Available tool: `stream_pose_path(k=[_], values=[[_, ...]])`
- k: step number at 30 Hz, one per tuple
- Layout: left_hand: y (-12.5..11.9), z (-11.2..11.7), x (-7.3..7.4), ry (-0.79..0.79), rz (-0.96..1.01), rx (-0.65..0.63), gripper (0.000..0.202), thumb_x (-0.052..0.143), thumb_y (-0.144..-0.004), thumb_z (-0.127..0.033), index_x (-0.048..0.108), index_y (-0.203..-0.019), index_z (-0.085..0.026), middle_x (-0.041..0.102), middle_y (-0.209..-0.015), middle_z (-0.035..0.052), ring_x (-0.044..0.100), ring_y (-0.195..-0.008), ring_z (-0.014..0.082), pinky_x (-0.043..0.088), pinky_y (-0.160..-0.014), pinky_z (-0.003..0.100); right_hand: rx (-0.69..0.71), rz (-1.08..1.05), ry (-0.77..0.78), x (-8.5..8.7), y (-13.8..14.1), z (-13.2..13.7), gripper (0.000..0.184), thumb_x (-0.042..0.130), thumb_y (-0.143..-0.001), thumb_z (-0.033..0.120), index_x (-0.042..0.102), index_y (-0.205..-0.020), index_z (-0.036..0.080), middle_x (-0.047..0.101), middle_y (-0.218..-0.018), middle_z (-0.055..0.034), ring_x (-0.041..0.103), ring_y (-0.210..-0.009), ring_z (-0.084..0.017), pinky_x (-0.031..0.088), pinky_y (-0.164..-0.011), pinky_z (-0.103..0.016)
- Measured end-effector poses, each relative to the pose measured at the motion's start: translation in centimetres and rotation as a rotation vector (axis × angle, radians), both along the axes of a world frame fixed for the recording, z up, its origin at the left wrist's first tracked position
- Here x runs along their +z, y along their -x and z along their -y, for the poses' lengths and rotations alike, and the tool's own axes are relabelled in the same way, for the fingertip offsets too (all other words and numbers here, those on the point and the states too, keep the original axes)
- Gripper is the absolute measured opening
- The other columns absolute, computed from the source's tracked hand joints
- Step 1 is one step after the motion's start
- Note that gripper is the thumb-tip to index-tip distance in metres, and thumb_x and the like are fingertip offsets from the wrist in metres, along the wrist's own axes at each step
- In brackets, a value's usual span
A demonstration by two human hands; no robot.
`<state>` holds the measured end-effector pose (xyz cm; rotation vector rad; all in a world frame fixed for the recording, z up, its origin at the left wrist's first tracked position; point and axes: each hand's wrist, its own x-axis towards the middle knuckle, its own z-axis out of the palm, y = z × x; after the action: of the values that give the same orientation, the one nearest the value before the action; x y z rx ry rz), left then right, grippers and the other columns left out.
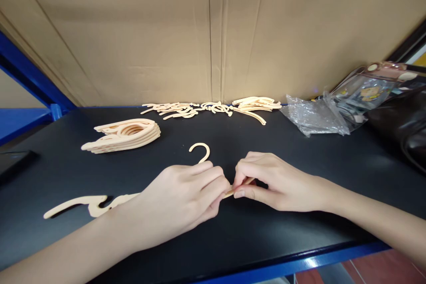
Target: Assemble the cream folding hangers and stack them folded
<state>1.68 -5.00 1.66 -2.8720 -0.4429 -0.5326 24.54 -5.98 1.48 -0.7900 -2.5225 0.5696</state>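
My left hand is closed around the middle of a cream plastic clothes hanger. The hanger's hook sticks up behind my knuckles, and one notched arm of it reaches out to the left past my wrist. Just right of that, my right hand pinches a thin cream piece of the hanger between thumb and fingers. The two hands almost touch, and the spot where they meet hides how the pieces join.
A stack of folded cream hangers lies at the back left. Loose hanger arms, small hooks and more arms lie along the cardboard wall. Clear plastic bags and a dark leather bag sit right.
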Motion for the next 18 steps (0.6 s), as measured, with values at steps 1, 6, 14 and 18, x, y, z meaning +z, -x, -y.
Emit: stream_pose_path(k=[1, 6, 14, 18], values=[[0.0, 0.1, 0.1, 0.03, -0.004, -0.01, 0.012, 0.048, -0.091, -0.01, 0.057, -0.084, -0.015, 0.056, -0.074, -0.0007, 0.048, -0.064, 0.0135, 0.035, -0.051, 0.027, -0.003, -0.016, 0.081, 0.1, -0.1, -0.1, 0.013, 0.055, -0.094, 0.026, 0.056, -0.084, 0.017, 0.061, -0.073, 0.0017, 0.053, -0.07, -0.011, 0.039, -0.07, -0.023], [0.0, 1.0, 0.9, 0.178, 0.008, -0.039, 0.013, 0.045, -0.091, -0.011, 0.055, -0.085, -0.017, 0.057, -0.076, 0.0, 0.049, -0.065, 0.0126, 0.034, -0.051, 0.024, 0.092, -0.174, 0.534, 0.4, -0.3, -0.6, 0.015, 0.059, -0.091, 0.026, 0.058, -0.081, 0.015, 0.061, -0.071, 0.0012, 0.053, -0.066, -0.008, 0.041, -0.061, -0.02], [-0.1, 2.0, 1.9, 0.206, 0.197, -0.067, 0.015, 0.046, -0.089, -0.008, 0.056, -0.086, -0.019, 0.058, -0.073, -0.001, 0.048, -0.06, 0.0111, 0.037, -0.051, 0.025, 0.259, -0.452, 0.98, 0.4, -0.2, -0.4, 0.02, 0.057, -0.092, 0.028, 0.049, -0.079, 0.015, 0.048, -0.061, 0.0048, 0.042, -0.054, -0.006, 0.035, -0.052, -0.02], [0.7, 3.4, 2.4, 0.207, 0.143, -0.081, 0.018, 0.05, -0.086, -0.009, 0.058, -0.082, -0.024, 0.062, -0.072, -0.0026, 0.051, -0.057, 0.0113, 0.044, -0.051, 0.024, 0.126, -0.686, 0.938, -0.5, -1.3, -2.2, 0.025, 0.058, -0.092, 0.034, 0.044, -0.078, 0.017, 0.04, -0.059, 0.008, 0.031, -0.049, -0.005, 0.024, -0.045, -0.019]])
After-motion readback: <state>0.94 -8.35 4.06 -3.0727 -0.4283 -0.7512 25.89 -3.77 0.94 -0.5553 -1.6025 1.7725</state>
